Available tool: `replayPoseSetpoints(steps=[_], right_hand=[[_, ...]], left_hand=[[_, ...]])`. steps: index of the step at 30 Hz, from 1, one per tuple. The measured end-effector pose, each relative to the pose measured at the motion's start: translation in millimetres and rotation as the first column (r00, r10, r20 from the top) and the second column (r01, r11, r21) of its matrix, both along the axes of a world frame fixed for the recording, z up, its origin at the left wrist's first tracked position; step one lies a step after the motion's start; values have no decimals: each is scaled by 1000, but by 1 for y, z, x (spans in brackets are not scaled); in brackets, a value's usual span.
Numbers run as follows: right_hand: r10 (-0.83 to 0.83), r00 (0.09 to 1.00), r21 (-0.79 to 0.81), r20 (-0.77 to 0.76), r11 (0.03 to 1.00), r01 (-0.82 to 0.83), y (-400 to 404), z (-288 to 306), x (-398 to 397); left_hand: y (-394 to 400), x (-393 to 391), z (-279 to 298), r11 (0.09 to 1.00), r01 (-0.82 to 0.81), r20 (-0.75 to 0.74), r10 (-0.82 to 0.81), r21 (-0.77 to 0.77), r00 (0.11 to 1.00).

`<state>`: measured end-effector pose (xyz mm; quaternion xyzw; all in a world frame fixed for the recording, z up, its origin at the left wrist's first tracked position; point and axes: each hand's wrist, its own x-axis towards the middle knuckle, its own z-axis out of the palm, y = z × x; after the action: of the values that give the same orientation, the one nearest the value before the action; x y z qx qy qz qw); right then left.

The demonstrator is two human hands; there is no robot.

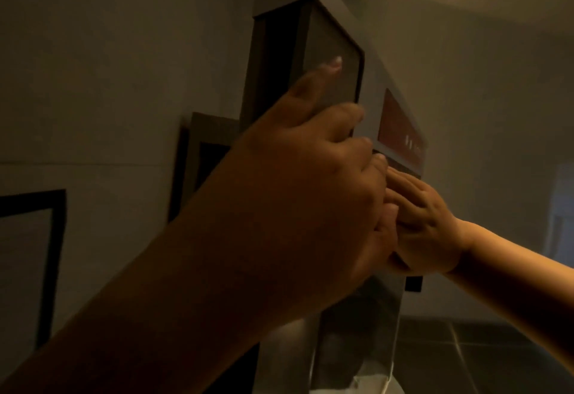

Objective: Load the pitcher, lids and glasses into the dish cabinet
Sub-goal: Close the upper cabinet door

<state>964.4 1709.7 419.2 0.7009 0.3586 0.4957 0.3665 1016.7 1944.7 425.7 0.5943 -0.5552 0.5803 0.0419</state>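
Observation:
The view is dim. The tall dish cabinet [369, 83] fills the middle, with a glass door panel [329, 39] at its top and a reddish display panel [397, 126] on its front. My left hand [310, 176] grips the lower edge of the glass door, index finger stretched up along the glass and the other fingers curled round the edge. My right hand [425, 222] comes in from the right and lies with straight fingers on the cabinet front just under the display, touching my left hand. No pitcher, lid or glass is in sight.
A grey wall is on the left, with a dark-framed panel [31, 257] low on it and a second frame [205, 151] behind my left arm. Dark floor tiles [484, 356] show at the lower right. Something white [372, 384] lies at the cabinet's foot.

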Motion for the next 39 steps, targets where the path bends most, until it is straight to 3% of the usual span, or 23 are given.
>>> replayPoseSetpoints(steps=[9, 19, 26, 39], right_hand=[[-316, 949, 101, -9, 944, 315, -14, -32, 20], [-383, 911, 328, -154, 850, 413, -42, -71, 64], [-431, 886, 412, -171, 786, 462, -68, -91, 94], [-560, 783, 381, -269, 685, 621, -125, -117, 147]], left_hand=[[-29, 25, -35, 985, -170, -182, 161, -33, 970], [-60, 95, -74, 983, -177, -148, 168, -46, 975], [-92, 143, -98, 968, -231, -212, 206, -100, 955], [-160, 233, -132, 974, -224, -347, 197, -37, 917]])
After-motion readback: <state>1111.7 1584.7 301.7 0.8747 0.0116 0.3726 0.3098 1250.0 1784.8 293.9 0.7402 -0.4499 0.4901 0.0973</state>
